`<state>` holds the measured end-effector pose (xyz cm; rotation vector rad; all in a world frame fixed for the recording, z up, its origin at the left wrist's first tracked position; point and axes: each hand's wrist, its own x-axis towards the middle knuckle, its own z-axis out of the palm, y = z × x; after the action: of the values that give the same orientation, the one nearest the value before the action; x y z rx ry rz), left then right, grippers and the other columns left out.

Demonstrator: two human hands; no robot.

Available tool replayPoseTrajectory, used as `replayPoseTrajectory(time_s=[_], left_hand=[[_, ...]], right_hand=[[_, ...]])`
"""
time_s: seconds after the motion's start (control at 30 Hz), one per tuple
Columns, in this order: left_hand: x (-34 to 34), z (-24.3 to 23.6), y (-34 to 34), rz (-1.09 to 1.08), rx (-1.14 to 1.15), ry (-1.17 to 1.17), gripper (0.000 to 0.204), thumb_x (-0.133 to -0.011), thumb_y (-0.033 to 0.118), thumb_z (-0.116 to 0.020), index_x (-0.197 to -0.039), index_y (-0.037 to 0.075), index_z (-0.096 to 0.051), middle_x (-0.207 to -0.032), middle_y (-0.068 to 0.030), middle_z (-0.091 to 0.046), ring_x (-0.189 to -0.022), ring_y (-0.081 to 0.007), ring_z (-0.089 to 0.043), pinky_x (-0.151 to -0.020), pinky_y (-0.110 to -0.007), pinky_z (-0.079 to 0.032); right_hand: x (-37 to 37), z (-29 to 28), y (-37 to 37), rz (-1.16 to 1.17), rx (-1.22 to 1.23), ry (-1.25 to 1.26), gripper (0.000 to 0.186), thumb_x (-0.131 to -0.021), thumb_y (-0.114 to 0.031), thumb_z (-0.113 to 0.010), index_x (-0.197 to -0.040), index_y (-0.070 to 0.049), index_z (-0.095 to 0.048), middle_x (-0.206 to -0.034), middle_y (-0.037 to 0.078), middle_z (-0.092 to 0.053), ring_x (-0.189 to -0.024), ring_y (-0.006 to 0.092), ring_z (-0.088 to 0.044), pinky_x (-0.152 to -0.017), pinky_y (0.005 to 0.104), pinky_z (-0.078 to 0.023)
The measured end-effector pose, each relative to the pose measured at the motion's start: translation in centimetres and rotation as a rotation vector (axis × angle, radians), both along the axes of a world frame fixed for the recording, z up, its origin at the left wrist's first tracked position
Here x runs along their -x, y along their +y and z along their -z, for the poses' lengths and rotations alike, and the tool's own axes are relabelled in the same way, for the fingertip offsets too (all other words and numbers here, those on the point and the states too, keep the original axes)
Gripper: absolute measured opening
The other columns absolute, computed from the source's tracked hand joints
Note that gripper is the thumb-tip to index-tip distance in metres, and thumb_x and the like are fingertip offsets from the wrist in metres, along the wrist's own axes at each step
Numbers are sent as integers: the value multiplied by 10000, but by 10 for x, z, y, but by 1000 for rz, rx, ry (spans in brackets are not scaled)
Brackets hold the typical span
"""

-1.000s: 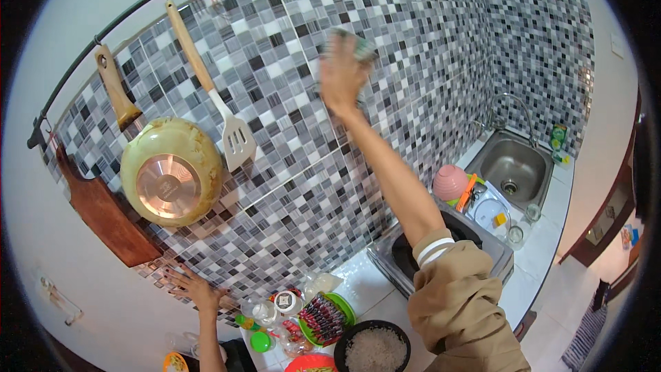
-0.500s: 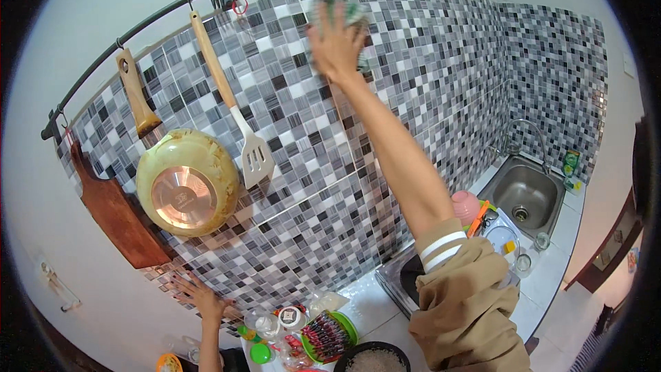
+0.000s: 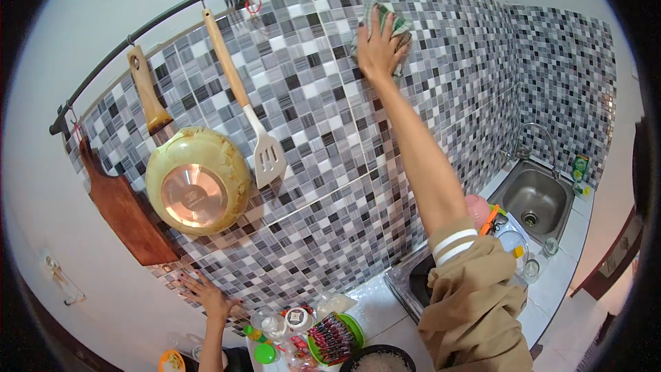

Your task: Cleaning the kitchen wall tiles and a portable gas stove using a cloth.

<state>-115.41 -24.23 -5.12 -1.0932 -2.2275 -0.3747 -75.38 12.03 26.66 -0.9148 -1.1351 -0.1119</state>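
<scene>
With fingers spread over a green and white cloth [image 3: 403, 31], my right hand [image 3: 379, 54] presses it against the upper part of the mosaic-tiled wall [image 3: 317, 110]. My sleeved right forearm reaches up across the counter [image 3: 389, 327] and hides part of a dark stovetop [image 3: 413, 282]. Low on the left, my left hand [image 3: 210, 297] lies open on the wall, fingers apart, below a hanging wooden board [image 3: 120, 213]. A pale yellow pan [image 3: 213, 138] and a slotted turner [image 3: 268, 155] hang from a black rail [image 3: 148, 27] to the left of my right hand.
Along the counter's near left are jars, a green-lidded container [image 3: 265, 353], a green tray of packets [image 3: 334, 337] and a pan of rice [image 3: 379, 362]. At right, a pink bowl [image 3: 476, 210], dishes and glasses [image 3: 531, 269] sit beside a steel sink [image 3: 544, 200] with a tap [image 3: 551, 141].
My right hand and the cloth have moved higher on the tiles, then to the right. My left hand stays at about the same place on the wall. The view has shifted slightly.
</scene>
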Motion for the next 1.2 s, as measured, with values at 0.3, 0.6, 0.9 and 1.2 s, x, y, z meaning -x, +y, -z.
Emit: replayPoseTrajectory(time_s=[0.3,0.6,0.9,1.2], left_hand=[[-8,-7,-1,75,-14,6,1462,-348,440,-859,-1394,-39,43,-1401,-375,92,-1303,-531,79,-962,-696,36],[1,1,0,36,-15,23,1499,-322,419,-871,-1399,0,84,-1397,-372,126,-1300,-536,94,-956,-706,30],[0,-1,-1,20,1,-23,1488,-320,438,-866,-1413,34,59,-1411,-360,74,-1311,-518,76,-974,-687,29],[1,3,0,54,-38,24,1495,-310,419,-874,-1411,30,60,-1417,-346,90,-1317,-503,91,-977,-686,28]], right_hand=[[71,52,-70,-8,-629,-839,476,-856,-398,-434,-1330,-375,-394,-1457,-53,-272,-1371,263,-162,-1111,471,-18],[86,-12,-68,118,-284,-208,503,-885,-398,-412,-1375,-314,-334,-1485,38,-188,-1321,392,-220,-1058,589,-67],[73,-7,-53,19,-578,-564,507,-865,-473,-407,-1357,-372,-340,-1476,-3,-228,-1361,293,-178,-1088,512,-68],[54,42,-44,137,-95,-40,534,-895,-375,-375,-1408,-267,-276,-1480,76,-197,-1279,417,-274,-1054,554,-127]])
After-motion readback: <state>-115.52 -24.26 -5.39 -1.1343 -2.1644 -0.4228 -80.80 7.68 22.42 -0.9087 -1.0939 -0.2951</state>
